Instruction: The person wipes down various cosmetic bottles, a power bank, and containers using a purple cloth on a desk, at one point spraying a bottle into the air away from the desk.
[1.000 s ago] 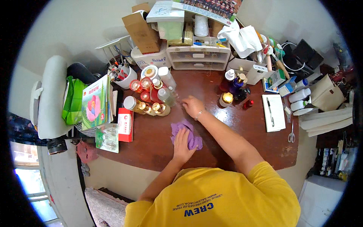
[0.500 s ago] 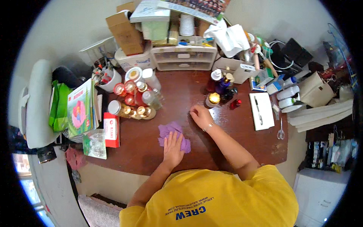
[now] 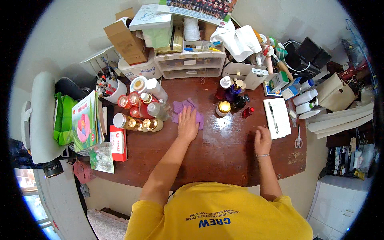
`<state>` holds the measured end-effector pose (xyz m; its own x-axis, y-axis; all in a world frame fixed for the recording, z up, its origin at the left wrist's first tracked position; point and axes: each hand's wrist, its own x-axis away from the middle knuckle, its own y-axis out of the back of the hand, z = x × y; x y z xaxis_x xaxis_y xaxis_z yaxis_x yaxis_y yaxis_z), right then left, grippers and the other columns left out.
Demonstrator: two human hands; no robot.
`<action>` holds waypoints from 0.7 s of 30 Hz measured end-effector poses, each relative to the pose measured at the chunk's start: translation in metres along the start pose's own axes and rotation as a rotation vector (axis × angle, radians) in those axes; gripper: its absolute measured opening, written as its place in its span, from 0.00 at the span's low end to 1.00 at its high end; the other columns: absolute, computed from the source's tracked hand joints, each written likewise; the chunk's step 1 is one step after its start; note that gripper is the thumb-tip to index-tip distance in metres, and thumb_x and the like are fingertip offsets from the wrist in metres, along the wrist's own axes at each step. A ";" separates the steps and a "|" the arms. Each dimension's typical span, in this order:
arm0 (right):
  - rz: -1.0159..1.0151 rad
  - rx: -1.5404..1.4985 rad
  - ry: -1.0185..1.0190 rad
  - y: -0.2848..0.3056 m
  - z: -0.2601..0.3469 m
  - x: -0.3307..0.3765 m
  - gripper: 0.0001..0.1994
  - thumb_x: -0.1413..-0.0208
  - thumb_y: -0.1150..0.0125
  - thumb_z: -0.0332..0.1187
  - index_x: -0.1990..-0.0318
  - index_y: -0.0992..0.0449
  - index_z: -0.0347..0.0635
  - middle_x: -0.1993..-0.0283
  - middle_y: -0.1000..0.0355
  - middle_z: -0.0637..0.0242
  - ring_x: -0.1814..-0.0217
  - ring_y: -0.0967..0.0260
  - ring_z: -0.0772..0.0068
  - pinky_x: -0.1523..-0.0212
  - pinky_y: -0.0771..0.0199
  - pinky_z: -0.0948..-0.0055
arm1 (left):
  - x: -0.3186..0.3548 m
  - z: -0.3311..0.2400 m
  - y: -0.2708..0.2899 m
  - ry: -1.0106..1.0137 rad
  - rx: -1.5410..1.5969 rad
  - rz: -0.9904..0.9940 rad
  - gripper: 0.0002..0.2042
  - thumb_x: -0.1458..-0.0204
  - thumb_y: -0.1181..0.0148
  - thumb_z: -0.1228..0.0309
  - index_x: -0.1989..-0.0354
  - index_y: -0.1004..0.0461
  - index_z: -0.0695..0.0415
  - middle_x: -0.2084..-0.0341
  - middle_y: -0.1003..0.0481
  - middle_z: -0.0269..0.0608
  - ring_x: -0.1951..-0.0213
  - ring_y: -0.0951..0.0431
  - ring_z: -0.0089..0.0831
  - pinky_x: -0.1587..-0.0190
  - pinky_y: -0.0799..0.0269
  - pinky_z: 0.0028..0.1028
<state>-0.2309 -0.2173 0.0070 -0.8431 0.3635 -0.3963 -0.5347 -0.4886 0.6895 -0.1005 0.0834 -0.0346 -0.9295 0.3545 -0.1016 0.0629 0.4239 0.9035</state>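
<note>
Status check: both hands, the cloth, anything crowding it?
Left hand flat on purple cloth. Right hand on bare desk. Bottles close beside cloth.

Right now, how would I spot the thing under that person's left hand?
Look at the brown desk, just right of the crowd of bottles. The left hand presses flat on a purple cloth, the only soft, crumpled purple thing among hard containers.

Red rectangular box [image 3: 118, 143] at desk's left edge, brown cardboard carton [image 3: 127, 41] behind, white power-bank-like box [image 3: 256, 78].
</note>
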 end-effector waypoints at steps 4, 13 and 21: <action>0.315 -0.302 0.102 -0.037 0.077 0.009 0.05 0.48 0.41 0.28 0.63 0.25 0.40 0.63 0.28 0.57 0.60 0.29 0.55 0.59 0.28 0.65 | 0.006 0.001 0.012 -0.015 0.021 0.036 0.32 0.56 0.39 0.72 0.40 0.42 0.60 0.38 0.44 0.53 0.33 0.51 0.49 0.34 0.57 0.45; 0.598 -0.398 0.409 -0.218 0.195 -0.086 0.20 0.48 0.45 0.31 0.45 0.31 0.49 0.52 0.32 0.52 0.50 0.33 0.49 0.49 0.32 0.58 | 0.104 -0.005 0.043 0.050 0.014 0.155 0.35 0.59 0.37 0.70 0.38 0.42 0.57 0.38 0.44 0.49 0.34 0.49 0.48 0.35 0.54 0.45; 0.661 -0.324 0.501 -0.257 0.205 -0.089 0.21 0.53 0.43 0.27 0.48 0.31 0.48 0.57 0.31 0.54 0.51 0.33 0.49 0.52 0.32 0.55 | 0.129 -0.002 0.035 0.083 0.027 0.109 0.34 0.58 0.37 0.70 0.39 0.41 0.56 0.37 0.46 0.48 0.33 0.53 0.47 0.34 0.57 0.46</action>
<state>-0.0071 0.0382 -0.0106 -0.8703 -0.4246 -0.2497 0.1437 -0.7037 0.6958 -0.2187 0.1420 -0.0152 -0.9434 0.3302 0.0320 0.1737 0.4093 0.8957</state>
